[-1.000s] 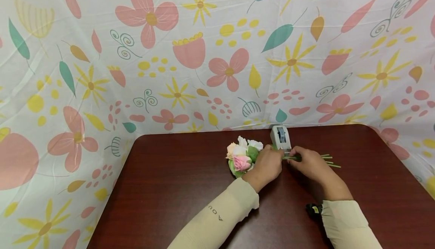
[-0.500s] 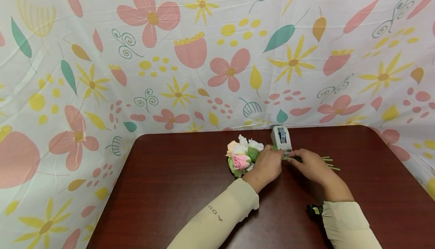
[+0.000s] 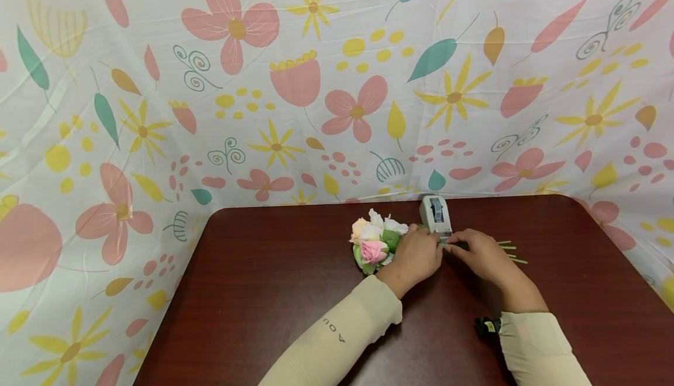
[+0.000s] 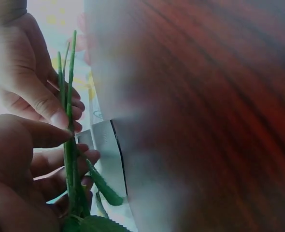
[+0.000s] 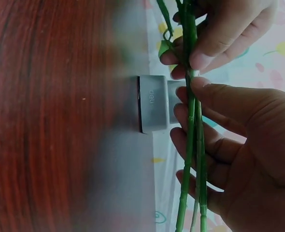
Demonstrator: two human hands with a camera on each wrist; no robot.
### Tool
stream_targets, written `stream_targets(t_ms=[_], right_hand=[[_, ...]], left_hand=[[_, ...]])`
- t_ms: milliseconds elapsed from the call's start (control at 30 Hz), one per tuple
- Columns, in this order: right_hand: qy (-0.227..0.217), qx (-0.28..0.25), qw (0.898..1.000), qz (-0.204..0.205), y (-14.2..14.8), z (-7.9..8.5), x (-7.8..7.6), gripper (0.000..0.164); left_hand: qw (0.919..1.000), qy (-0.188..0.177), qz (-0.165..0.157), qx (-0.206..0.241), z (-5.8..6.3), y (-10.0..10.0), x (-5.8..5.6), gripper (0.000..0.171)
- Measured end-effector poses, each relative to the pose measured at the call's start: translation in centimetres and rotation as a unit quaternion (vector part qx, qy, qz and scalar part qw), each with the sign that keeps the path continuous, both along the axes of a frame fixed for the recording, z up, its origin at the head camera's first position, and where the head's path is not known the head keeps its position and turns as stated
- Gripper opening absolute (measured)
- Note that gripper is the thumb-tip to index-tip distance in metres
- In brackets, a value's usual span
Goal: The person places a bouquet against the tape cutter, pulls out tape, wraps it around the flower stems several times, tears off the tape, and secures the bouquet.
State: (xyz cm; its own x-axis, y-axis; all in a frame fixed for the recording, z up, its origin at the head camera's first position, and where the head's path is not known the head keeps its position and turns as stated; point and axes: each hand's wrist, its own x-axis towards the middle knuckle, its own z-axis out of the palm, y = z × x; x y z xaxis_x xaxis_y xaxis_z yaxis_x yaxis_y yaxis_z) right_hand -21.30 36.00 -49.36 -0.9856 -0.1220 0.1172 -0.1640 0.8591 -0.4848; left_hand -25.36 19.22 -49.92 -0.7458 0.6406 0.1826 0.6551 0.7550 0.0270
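Observation:
A bunch of artificial flowers [image 3: 374,251], pink, white and peach, lies to the left in the head view, its blooms beside my left hand [image 3: 417,254]. My left hand pinches the green stems [image 4: 70,106] between thumb and fingers just below the leaves. Close beside it, my right hand [image 3: 481,257] pinches the same stems, thumb on one side and fingers behind, as the right wrist view shows. The free stem ends stick out past the right hand. Directly behind both hands stands a white tape dispenser [image 3: 436,213] with a roll of tape. Whether tape is on the stems is hard to tell.
The dark red-brown table [image 3: 274,292] has rounded far corners. A floral-printed cloth [image 3: 337,158] hangs behind it and along the sides. A small black device [image 3: 487,326] sits at the right wrist by the sleeve.
The left hand's fingers have shifted slightly right, towards the right hand. The right hand's fingertips have moved a little left along the stems. Flowers and dispenser stay nearly in place.

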Motion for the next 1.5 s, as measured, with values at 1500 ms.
stream_targets(t_ms=[1500], right_hand=[[0.053, -0.003, 0.999, 0.003, 0.1, -0.9, -0.3, 0.018]], left_hand=[[0.9995, -0.023, 0.004, -0.023, 0.4, 0.2, -1.1, 0.007]])
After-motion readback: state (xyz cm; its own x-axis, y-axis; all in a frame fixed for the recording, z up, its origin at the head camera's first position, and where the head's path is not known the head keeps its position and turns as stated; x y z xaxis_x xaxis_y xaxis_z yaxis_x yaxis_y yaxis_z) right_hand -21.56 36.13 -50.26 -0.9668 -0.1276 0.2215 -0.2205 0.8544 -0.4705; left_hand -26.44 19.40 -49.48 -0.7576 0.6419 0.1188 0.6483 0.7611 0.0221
